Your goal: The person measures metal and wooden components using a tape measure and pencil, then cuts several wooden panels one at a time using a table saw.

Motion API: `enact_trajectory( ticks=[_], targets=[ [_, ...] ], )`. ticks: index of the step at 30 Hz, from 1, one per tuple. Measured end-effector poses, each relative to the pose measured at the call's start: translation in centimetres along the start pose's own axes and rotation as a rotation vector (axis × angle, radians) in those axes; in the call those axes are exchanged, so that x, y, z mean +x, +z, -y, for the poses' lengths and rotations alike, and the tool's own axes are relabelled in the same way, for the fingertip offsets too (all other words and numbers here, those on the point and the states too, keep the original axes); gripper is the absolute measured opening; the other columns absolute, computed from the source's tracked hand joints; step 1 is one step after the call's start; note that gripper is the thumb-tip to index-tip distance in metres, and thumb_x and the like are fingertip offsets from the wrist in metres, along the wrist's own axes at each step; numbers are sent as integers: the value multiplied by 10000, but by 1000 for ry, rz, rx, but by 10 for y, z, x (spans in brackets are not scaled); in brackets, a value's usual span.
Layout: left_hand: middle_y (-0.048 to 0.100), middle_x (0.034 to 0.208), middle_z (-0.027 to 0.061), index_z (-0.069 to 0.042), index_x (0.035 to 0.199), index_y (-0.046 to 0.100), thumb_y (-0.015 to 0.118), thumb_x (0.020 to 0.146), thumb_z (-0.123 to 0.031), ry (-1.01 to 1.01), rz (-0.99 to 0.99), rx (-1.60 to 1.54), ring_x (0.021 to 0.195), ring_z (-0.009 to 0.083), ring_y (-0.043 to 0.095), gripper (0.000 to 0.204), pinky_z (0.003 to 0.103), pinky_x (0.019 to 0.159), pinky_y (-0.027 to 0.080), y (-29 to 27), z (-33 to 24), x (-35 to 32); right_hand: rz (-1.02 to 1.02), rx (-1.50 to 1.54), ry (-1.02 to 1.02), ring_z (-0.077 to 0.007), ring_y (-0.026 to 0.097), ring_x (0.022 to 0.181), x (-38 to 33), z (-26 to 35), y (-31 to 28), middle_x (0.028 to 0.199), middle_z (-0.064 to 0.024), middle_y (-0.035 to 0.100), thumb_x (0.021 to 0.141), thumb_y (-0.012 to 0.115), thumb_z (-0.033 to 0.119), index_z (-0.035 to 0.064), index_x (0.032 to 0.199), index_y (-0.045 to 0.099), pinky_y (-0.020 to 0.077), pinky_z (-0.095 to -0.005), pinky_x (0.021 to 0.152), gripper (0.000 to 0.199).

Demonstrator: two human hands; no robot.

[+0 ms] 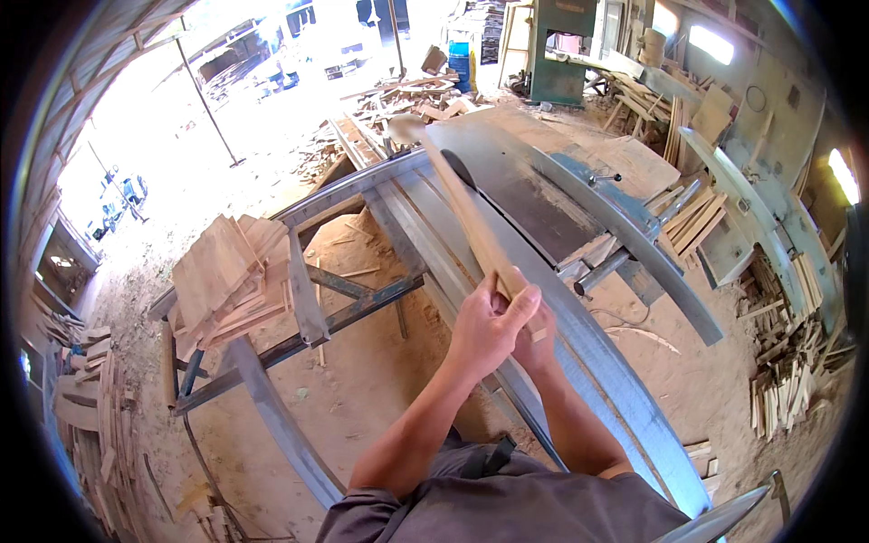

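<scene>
A long, narrow strip of wood (472,228) stretches away from me over the metal saw table (588,339). Both of my hands are closed round its near end. My left hand (482,328) wraps it from the left, and my right hand (536,328) grips right beside, partly covered by the left. The strip's short near end pokes out below my fingers. Its far end is blurred, and I cannot tell its shape. A dark round saw blade (459,168) stands up from the table, just right of the strip's far part.
A pile of cut boards (217,271) lies on the side frame at left. A curved-looking metal rail (625,240) runs along the table's right. Scrap wood (398,107) is heaped beyond, near a blue drum (461,68) and a green machine (559,63). More offcuts (783,394) lie right.
</scene>
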State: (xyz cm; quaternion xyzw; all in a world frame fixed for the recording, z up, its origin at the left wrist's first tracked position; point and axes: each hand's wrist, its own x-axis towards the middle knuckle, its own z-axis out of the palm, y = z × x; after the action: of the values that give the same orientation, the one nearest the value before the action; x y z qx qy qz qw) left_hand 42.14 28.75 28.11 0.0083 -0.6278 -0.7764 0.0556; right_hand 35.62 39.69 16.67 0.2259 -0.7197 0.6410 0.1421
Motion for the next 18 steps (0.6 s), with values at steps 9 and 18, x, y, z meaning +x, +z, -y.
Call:
enact_trajectory(
  ticks=[9, 18],
  targets=[
    [610, 1216, 191, 112, 1425, 460, 734, 919, -167, 248, 90, 469, 1106, 251, 623, 639, 352, 932, 519, 7, 126, -3, -155, -9, 247, -146, 657, 949, 20, 5, -54, 1094, -89, 720, 889, 725, 26, -13, 1204, 631, 535, -308, 829, 330],
    [280, 1573, 289, 83, 1517, 294, 837, 770, -219, 294, -11, 785, 1458, 453, 272, 972, 477, 1208, 258, 30, 172, 6, -59, -23, 261, -157, 659, 880, 79, 23, -58, 1004, -129, 723, 844, 714, 79, -42, 1195, 615, 525, -334, 790, 384]
  ],
)
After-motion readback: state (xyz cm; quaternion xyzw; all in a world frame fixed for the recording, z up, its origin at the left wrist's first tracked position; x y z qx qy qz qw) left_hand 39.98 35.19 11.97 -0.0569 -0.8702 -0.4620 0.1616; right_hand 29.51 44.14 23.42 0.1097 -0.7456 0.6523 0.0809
